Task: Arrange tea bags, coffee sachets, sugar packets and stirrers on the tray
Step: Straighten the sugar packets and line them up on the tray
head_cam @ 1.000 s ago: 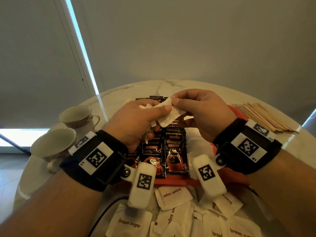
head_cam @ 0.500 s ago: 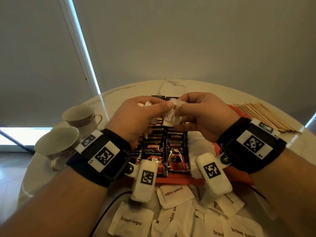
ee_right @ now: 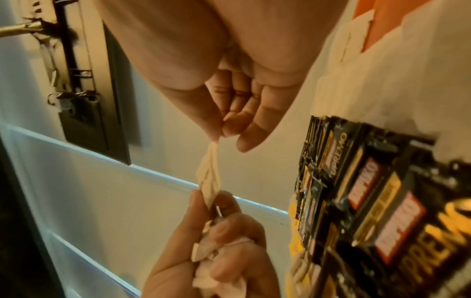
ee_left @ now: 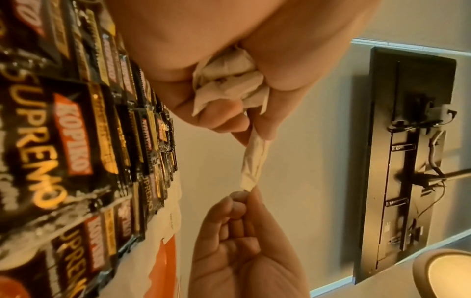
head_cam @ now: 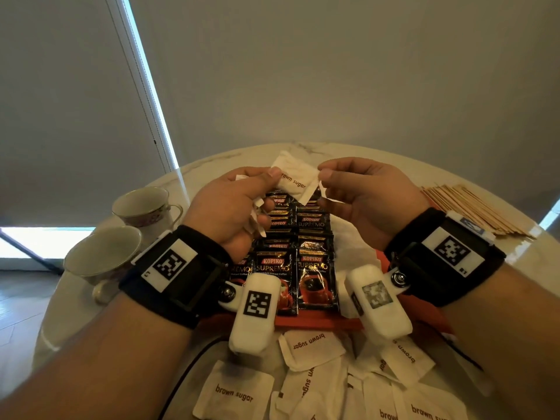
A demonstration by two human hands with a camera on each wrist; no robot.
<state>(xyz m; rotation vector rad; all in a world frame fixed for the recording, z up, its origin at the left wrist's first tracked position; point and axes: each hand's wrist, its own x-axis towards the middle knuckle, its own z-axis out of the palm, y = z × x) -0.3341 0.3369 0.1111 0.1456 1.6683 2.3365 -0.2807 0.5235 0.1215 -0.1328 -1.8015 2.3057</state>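
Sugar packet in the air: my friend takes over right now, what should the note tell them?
Left hand: pinches one end of the sugar packet and holds more white packets bunched in its palm.
Right hand: pinches the other end.
Done: coffee sachets lie in rows on the orange tray.
Left: loose sugar packets lie on the table in front of the tray; stirrers are piled on the table to the right. Tea bags cannot be told.

A white paper "brown sugar" packet point(head_cam: 291, 179) is held up flat above overlapping rows of black Kopiko Supremo coffee sachets point(head_cam: 315, 265) on the orange tray point(head_cam: 321, 324). More sugar packets point(head_cam: 235, 397) lie loose before the tray; pale wooden stirrers point(head_cam: 472, 209) are piled to its right.
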